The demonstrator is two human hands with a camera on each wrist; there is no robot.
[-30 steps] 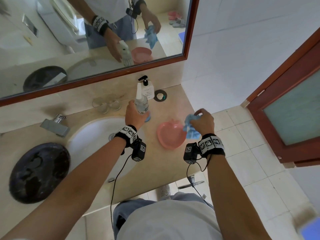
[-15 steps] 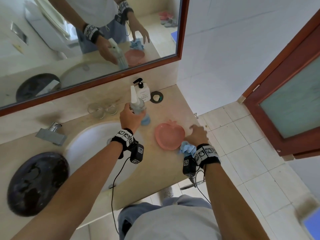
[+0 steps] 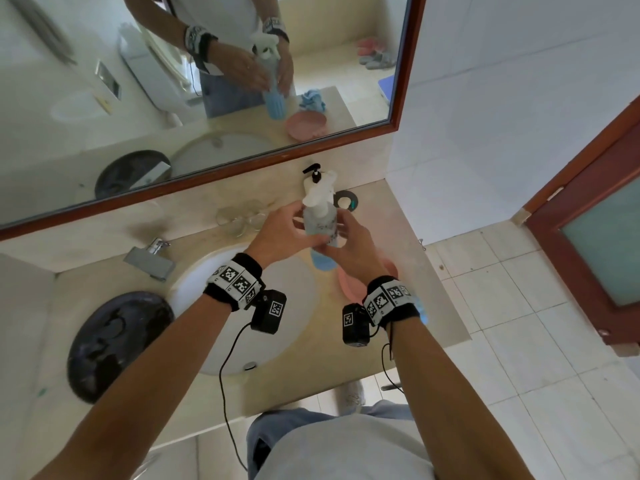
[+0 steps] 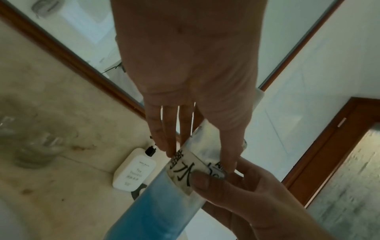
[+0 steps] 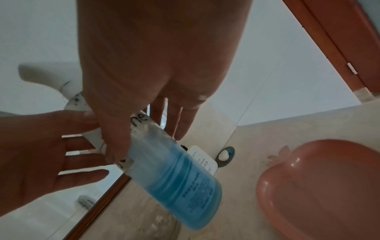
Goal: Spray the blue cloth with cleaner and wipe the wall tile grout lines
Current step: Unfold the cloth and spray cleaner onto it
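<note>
The spray bottle (image 3: 320, 223), clear with blue liquid and a white trigger head, hangs tilted above the counter between both hands. My right hand (image 3: 343, 230) grips its middle, thumb on the label and fingers behind, as the right wrist view shows (image 5: 146, 146). My left hand (image 3: 298, 226) lies against the other side with straight, spread fingers (image 4: 197, 160). The blue cloth (image 3: 420, 311) lies on the counter's front edge, mostly hidden under my right wrist; the mirror shows it crumpled beside the pink dish. The white tiled wall (image 3: 502, 98) is to the right.
A pink dish (image 3: 349, 282) sits on the counter below the bottle. A white soap dispenser (image 4: 133, 172) stands by the mirror, two glasses (image 3: 239, 216) left of it. The sink (image 3: 194, 292), faucet (image 3: 149, 259) and a black round dish (image 3: 114, 344) lie left. A brown door (image 3: 588, 220) is right.
My right hand put the blue cloth down on the counter edge and came up to take hold of the spray bottle. The left hand's fingers have straightened off the bottle.
</note>
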